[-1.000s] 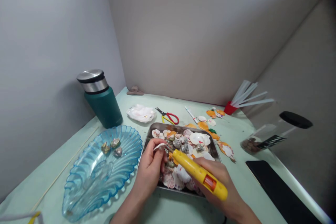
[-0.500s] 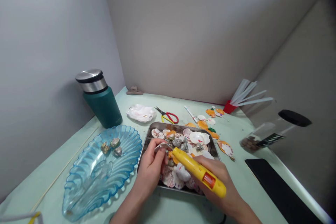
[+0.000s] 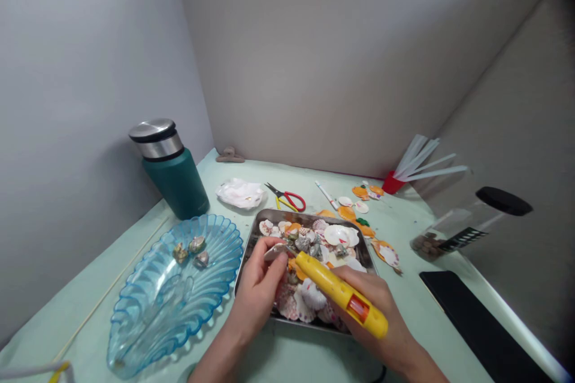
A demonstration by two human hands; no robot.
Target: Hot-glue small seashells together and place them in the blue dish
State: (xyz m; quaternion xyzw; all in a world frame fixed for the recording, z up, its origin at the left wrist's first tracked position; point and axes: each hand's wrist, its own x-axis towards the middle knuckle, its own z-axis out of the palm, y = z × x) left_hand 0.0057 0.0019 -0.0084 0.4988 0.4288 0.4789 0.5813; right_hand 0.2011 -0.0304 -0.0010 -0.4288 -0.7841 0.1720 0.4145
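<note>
My left hand [image 3: 256, 290] pinches a small pale shell [image 3: 274, 251] over the near left part of a metal tray [image 3: 251, 238] filled with several seashells [image 3: 335, 236]. Gripped in my right hand [image 3: 381, 317] is a yellow glue gun [image 3: 336, 292], its nozzle pointing at the shell held in the left fingers. To the left sits a blue shell-shaped glass dish [image 3: 153, 305] with three small shells [image 3: 192, 250] in its upper part.
A green flask [image 3: 173, 176] stands at the back left. Behind the tray lie a crumpled tissue [image 3: 240, 192], red-handled scissors [image 3: 287, 197], a tube and loose orange shells [image 3: 354, 215]. At the right are a red cup of glue sticks [image 3: 417, 167], a jar [image 3: 467, 224] and a black phone [image 3: 476, 326].
The glue gun's nozzle has drawn in closer to the shell in my left fingers. Both hands otherwise stay in place over the tray.
</note>
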